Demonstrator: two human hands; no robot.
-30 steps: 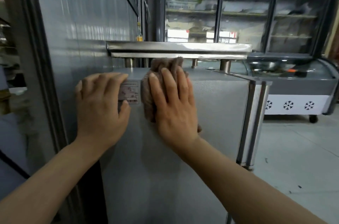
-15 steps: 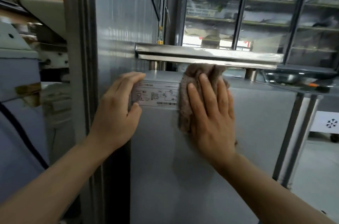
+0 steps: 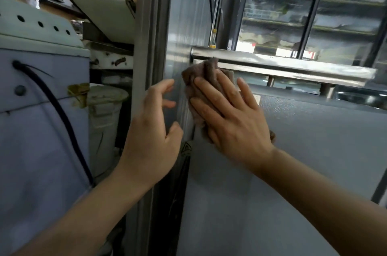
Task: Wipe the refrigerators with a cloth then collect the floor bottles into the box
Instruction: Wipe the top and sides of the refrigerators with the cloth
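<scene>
Two hands work at the grey side panel of a refrigerator [image 3: 293, 172], and that panel serves as the landmark for everything else. The right hand [image 3: 234, 121] lies flat with its fingers spread, pressing a brown cloth [image 3: 201, 75] against the panel's upper left corner, just under the steel rail [image 3: 282, 63] that runs along the top. The cloth is bunched, with folds poking out above the fingertips and a scrap showing past the heel of the palm. The left hand [image 3: 152, 130] is just to the left of the panel's edge, fingers loosely curled and holding nothing; whether it touches the tall metal post [image 3: 148, 46] there cannot be told through the blur.

Judging by the folds, the cloth is soft, light and limp, so it should follow any surface but will crumple or slip out sideways unless the palm covers most of it. A flat, wide press over its middle looks like the best hold. The panel looks hard and smooth, so the cloth should slide easily.

Left of the post stand a pale machine [image 3: 37, 109] with a black cable [image 3: 62, 121] and a white bucket [image 3: 104, 113]. Behind the panel are glass-door coolers [image 3: 310, 14]. No bottles or box are in view, so the collecting step seems undone.
</scene>
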